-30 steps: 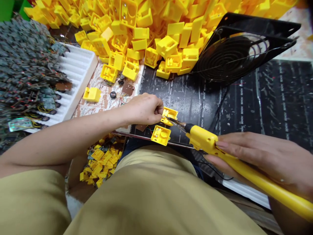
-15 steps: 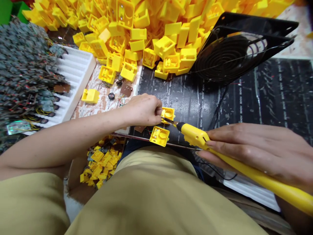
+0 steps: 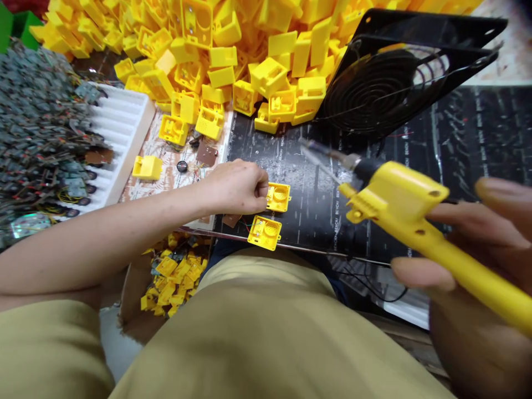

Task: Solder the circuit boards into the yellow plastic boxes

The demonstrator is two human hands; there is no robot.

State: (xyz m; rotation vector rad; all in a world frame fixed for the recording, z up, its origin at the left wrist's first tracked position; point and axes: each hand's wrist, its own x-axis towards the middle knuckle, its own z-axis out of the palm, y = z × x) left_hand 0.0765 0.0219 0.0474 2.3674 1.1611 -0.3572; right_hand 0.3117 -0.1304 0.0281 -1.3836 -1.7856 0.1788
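Note:
My left hand (image 3: 244, 187) is closed, its fingertips pinched together at the left edge of a small open yellow plastic case (image 3: 279, 197). What sits between those fingertips is hidden. A second open yellow case (image 3: 265, 233), with metal contacts and a round perforated patch inside, lies just below, near the bench edge. My right hand (image 3: 469, 244) grips a yellow soldering iron (image 3: 409, 191) with a thin guide tube beside its tip. The iron is raised, tip pointing left, apart from both cases and blurred by motion.
A heap of yellow cases (image 3: 266, 77) fills the back. A black fan (image 3: 374, 88) stands at the back right. Wired circuit boards (image 3: 41, 133) are piled on a white ribbed tray (image 3: 124, 122) at left. A box below holds more yellow parts (image 3: 178, 280).
My right hand has pulled the soldering iron up and right, away from the upper case where its tip was. My left hand remains closed at that case.

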